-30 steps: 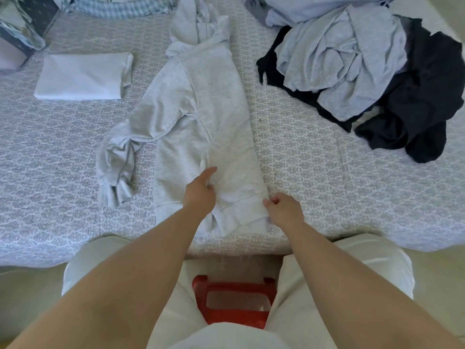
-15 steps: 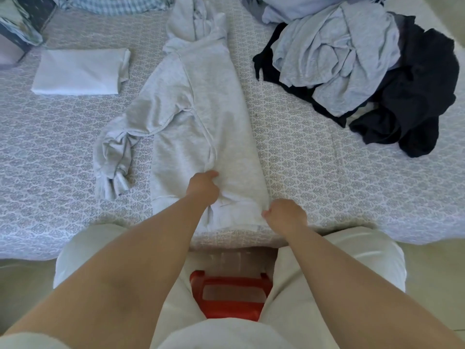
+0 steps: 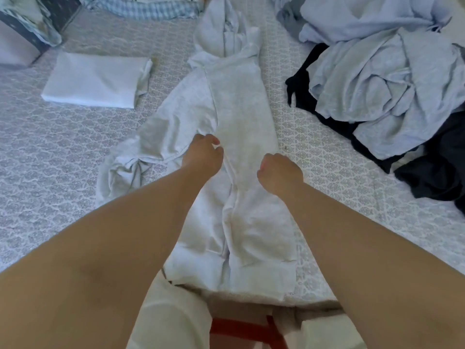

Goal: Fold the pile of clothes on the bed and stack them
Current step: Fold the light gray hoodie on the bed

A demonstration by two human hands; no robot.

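**Both hands on the hoodie**

Left hand (image 3: 203,153) pinches the grey hoodie (image 3: 241,127) at its sleeve seam. Right hand (image 3: 279,172), fingers curled, sits just right of it on the body; whether it holds cloth, I cannot tell. The unfolded pile (image 3: 382,79) lies well right.

We see a light grey hoodie (image 3: 241,127) on our bedspread (image 3: 50,157), pale lilac with a small grey repeating motif. Near its far left corner lies a white folded garment (image 3: 93,83); at its right edge, pale blue clothes (image 3: 377,79) over black ones (image 3: 432,172).
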